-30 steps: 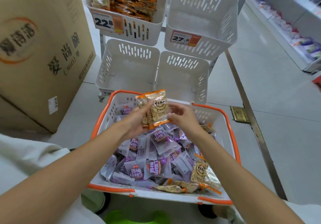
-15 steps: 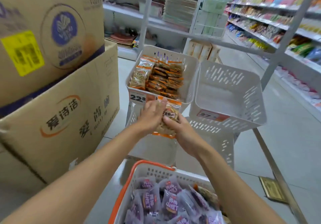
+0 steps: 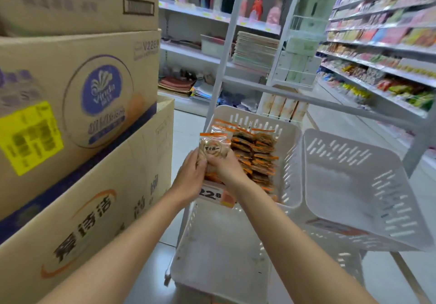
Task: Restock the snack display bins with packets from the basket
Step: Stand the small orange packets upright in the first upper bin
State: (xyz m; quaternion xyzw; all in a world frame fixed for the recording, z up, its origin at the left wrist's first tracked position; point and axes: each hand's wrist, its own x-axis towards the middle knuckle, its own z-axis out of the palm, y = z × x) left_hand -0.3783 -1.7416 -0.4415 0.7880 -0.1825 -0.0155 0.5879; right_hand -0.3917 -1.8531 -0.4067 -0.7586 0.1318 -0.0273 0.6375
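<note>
The snack packet (image 3: 213, 151) is up now, lifted from the price tag (image 3: 215, 195) to over the stocked bin's (image 3: 291, 162) near-left corner. Left hand (image 3: 191, 175) and right hand (image 3: 227, 169) stay clamped on it, fingers curled round its lower half.

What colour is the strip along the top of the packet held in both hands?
Orange. The snack packet shows best in the head view.

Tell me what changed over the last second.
The left hand and right hand raised the packet from over the basket up to the front left corner of the stocked bin. Both keep gripping it; the empty bin beside it stays empty.
</note>
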